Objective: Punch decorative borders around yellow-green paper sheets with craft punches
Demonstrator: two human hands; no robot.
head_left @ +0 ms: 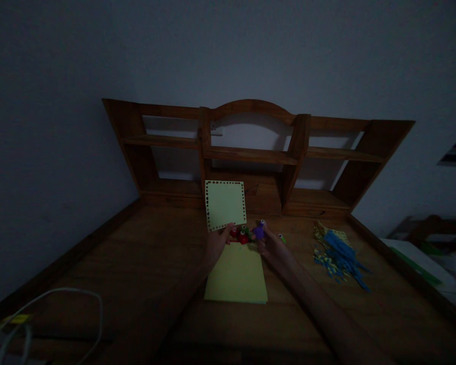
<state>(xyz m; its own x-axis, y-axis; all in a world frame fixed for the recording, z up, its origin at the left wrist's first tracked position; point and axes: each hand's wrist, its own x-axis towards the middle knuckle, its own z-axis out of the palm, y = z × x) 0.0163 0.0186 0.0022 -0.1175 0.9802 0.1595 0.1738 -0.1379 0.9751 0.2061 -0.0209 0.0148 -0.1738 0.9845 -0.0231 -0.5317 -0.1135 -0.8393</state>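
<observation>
Purple colours the small object (259, 232) pinched in the right hand (270, 246), just beyond the far edge of the yellow paper (235, 279). Beside it, red pieces (243, 238) sit near the left hand (217, 244), whose fingers are bent; whether they grip anything cannot be told. Behind, a hole-bordered sheet (225, 204) rises before the wooden shelf (251, 155). Blue strips (340, 249) lie well to the right.

Standing here I see two hands (217, 244) (272, 244), one purple piece (259, 232), two red pieces (243, 238) (233, 232), at least two green pieces (281, 237), one hole-bordered sheet (225, 205), one yellow paper stack (235, 276), one scrap heap (338, 248), one wooden shelf unit (251, 154).
</observation>
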